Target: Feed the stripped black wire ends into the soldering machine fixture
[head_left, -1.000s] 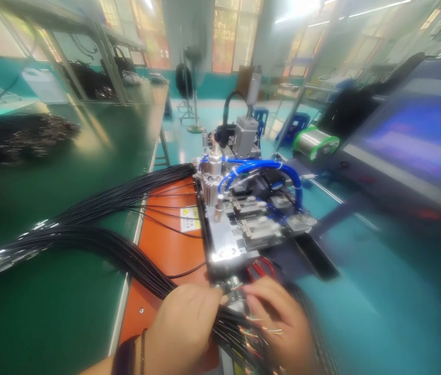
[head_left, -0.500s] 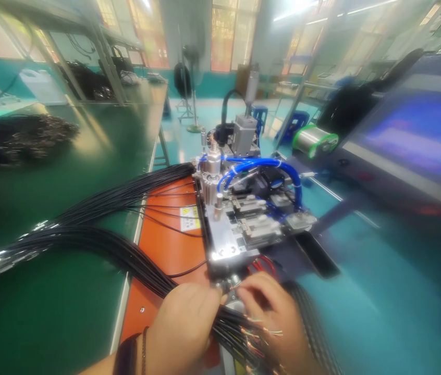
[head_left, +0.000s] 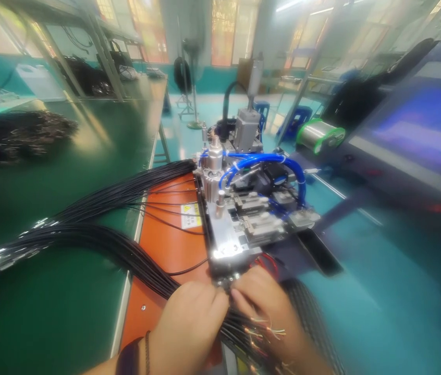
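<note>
My left hand [head_left: 195,323] is closed over a bundle of thin black cables [head_left: 150,268] that runs in from the left. Beyond that hand, the cables' stripped ends [head_left: 257,333] fan out, showing fine coloured wires and copper tips. Thumb and fingers of my right hand [head_left: 265,299] are pinched together just above these ends, close to the left fingertips. What the pinch holds is hidden. Both hands' fingertips are at a small metal fixture [head_left: 226,281] on the near end of the machine [head_left: 230,250].
An orange machine base [head_left: 169,208] carries a second cable bundle [head_left: 126,187] and single cables. Blue air hoses [head_left: 267,159] arch over the machine. A green-rimmed wire spool [head_left: 320,134] and a lit screen [head_left: 427,127] stand right; a green table [head_left: 48,317] lies left.
My right hand has shifted slightly left and closed its fingers at the metal fixture. The left hand has moved a little to the right, its fingertips now near the right ones.
</note>
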The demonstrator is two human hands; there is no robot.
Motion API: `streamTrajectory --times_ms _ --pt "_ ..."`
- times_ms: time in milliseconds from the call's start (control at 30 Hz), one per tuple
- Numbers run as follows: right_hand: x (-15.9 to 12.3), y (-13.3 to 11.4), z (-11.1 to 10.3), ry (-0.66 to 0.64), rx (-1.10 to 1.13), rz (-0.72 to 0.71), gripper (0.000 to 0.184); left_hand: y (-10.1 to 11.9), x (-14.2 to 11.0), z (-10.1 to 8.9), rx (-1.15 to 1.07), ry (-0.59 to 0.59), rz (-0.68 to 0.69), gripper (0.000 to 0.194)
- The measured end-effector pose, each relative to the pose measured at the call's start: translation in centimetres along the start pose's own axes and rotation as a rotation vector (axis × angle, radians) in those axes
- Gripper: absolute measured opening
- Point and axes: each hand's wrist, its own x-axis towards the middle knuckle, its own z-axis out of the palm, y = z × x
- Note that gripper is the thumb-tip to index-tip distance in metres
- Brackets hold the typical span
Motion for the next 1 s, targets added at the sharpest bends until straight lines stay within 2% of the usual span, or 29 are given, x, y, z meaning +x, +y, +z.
streamTrajectory --times_ms 67,133,233,333,433,700,1000 --pt "0.4 0.4 -0.3 -0.044 -0.045 -0.013 0.026 -0.2 0.3 -0.1 -0.022 -0.062 -0.032 0.016" --pt "0.7 1.0 -0.5 -0.038 -0.040 0.039 0.025 -0.5 0.6 -0.3 -0.041 -0.117 -0.065 0.026" --pt "0.7 1.9 -0.6 -0.027 0.079 0.237 0.023 -1.0 1.0 -0.6 -0.042 -0.140 -0.058 0.042" --pt "0.4 2.5 -0.4 -0.049 0.258 0.433 0.022 -1.2 1.1 -0.7 -0.042 -0.113 -0.035 0.043" --pt "0.1 2.8 -0.2 -0.057 0.387 0.521 0.019 -1.2 1.3 -0.7 -0.068 -0.122 -0.026 0.042" --pt "0.0 3.5 0.4 -0.037 0.549 0.545 0.013 -1.4 1.6 -0.5 -0.047 -0.199 -0.024 0.038" --pt "0.4 3.8 0.4 -0.029 0.521 0.560 0.011 -1.4 1.8 -0.5 -0.030 -0.232 -0.013 0.039"
